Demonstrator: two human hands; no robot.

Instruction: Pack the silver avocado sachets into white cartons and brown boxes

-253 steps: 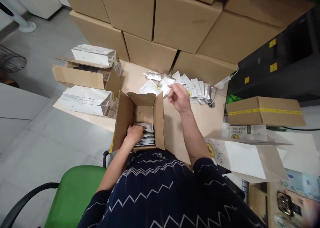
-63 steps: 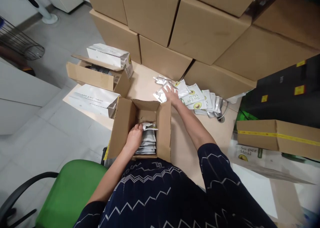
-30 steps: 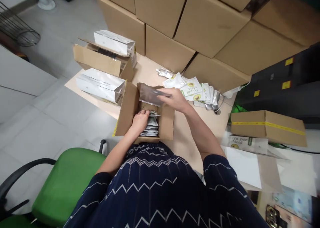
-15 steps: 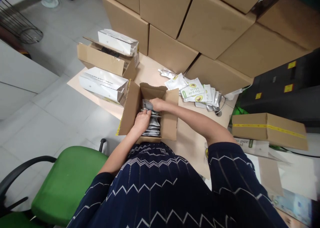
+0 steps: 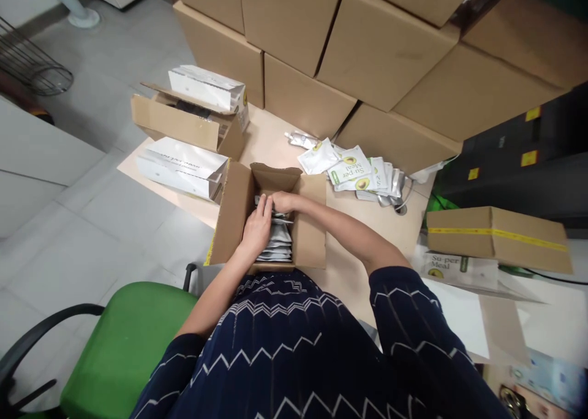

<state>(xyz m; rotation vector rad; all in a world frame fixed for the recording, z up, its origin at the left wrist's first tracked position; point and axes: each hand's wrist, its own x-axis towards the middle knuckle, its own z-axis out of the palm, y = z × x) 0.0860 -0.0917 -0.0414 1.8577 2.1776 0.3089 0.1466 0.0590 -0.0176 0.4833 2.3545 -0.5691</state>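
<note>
An open cardboard box (image 5: pixel 236 214) stands at the table edge against my body, its flaps spread. Inside it, a row of silver-white sachets (image 5: pixel 277 245) is packed on edge. My left hand (image 5: pixel 258 226) reaches in over the left side of the row, its fingers stretched out on the sachets. Opposite it, my right hand (image 5: pixel 283 202) is closed at the far end of the row, pinching a sachet; its fingertips are partly hidden. The two hands nearly touch.
To the right lies a pile of white avocado-print sachets (image 5: pixel 351 166). White cartons (image 5: pixel 181 168) and an open brown box (image 5: pixel 174 122) stand at the left. Large cardboard boxes (image 5: pixel 307 97) form a wall behind. A green chair (image 5: pixel 128 345) is at lower left.
My left hand has slid forward and its fingers have straightened over the sachets. My right hand has pressed lower into the box with its sachet. The view has shifted slightly.
</note>
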